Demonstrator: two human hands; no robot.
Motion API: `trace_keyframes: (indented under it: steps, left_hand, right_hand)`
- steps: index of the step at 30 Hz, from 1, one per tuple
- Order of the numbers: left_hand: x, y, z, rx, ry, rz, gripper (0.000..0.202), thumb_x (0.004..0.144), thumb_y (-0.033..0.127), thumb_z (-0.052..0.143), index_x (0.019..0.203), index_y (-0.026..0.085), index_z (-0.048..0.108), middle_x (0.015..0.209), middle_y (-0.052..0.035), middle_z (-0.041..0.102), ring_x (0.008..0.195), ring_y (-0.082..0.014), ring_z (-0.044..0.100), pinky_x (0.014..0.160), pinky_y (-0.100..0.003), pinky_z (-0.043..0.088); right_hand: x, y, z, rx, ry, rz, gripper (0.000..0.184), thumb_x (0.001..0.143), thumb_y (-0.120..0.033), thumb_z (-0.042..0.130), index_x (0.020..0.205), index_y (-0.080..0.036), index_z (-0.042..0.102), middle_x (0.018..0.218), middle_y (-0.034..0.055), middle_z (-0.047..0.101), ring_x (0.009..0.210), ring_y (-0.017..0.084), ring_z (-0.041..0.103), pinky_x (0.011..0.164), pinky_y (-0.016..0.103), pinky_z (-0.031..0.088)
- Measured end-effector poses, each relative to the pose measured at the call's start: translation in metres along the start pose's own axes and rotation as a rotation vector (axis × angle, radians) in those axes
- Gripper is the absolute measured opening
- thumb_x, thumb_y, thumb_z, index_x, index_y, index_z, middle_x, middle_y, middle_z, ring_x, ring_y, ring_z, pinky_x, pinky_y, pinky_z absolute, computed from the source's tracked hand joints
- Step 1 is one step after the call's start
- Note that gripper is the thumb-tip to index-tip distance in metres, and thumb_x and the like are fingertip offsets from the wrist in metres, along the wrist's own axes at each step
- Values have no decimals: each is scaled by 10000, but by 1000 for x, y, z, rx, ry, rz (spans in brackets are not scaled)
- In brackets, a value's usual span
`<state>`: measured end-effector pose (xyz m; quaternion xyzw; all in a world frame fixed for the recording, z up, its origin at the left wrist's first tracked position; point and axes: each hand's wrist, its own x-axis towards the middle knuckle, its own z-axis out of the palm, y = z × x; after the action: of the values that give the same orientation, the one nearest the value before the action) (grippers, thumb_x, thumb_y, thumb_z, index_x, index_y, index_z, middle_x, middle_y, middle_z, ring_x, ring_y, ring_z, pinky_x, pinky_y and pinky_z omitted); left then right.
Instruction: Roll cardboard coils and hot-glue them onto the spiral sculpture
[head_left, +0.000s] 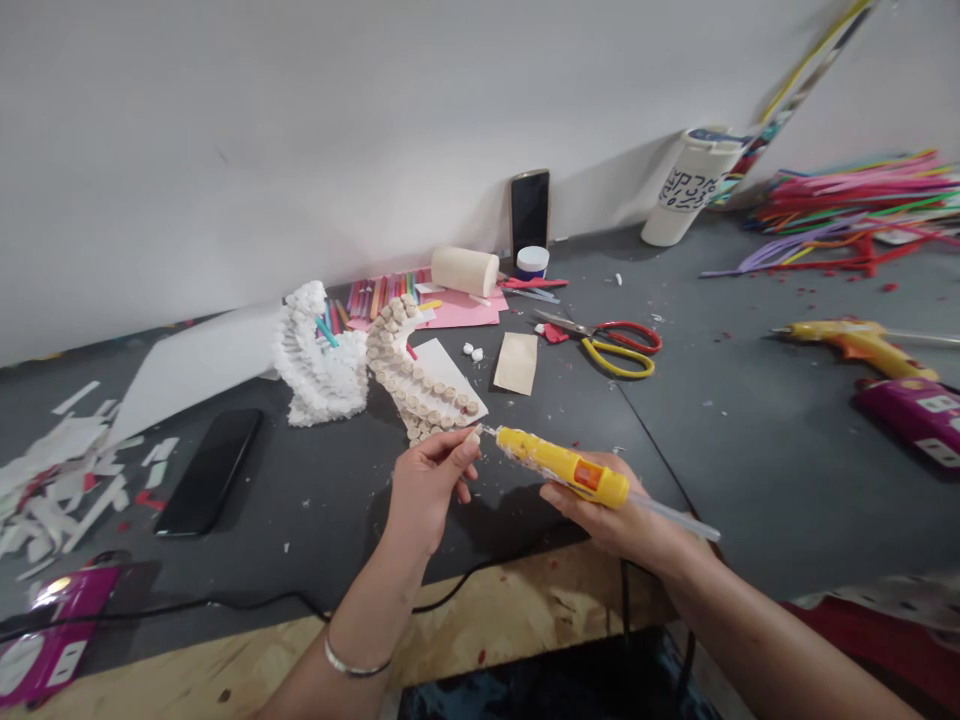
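Observation:
My right hand (pixel 611 510) is closed around a yellow hot glue gun (pixel 559 464), a clear glue stick (pixel 675 515) jutting from its back end. The gun's nozzle points left and meets a small beige piece (pixel 474 434) pinched between the thumb and fingers of my left hand (pixel 431 480). Just beyond that hand lies a curved form (pixel 397 365) covered in small beige rolled pieces, partly over a white sheet (pixel 442 370). Left of it is a similar curved form (pixel 319 370) covered in crumpled white bits.
Red-and-yellow scissors (pixel 611 345), a beige paper piece (pixel 516 363) and a beige roll (pixel 463 271) lie ahead. A black phone (pixel 210 472) and paper scraps (pixel 67 490) are left; another glue gun (pixel 855 342), a tumbler (pixel 690 187) and pipe cleaners (pixel 847 210) right. A black cord (pixel 247 598) crosses the front.

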<state>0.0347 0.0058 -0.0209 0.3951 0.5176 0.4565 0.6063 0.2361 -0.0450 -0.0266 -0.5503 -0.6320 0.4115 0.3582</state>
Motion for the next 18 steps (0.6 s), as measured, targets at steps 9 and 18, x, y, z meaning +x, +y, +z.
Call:
trace_keyframes:
  steps: [9,18]
  left_hand:
    - [-2,6,3,-77,11,-13,340,597,376,845,814,130,759,632,-9,645,474,-56,506,345,-134,387]
    - [0,10,0,-160,-13,-100,367,571,418,862,679,111,691,578,8,598,459,-35,468,343,-116,321]
  right_hand:
    - [0,2,0,11,-10,8,264,861,-407,578,723,-184,546,574,-49,434,497,75,339,448,193,323]
    - [0,6,-1,2,139,84,339,822,-490,600,657,-199,545,541,-28,495,483,107,433,450,225,361]
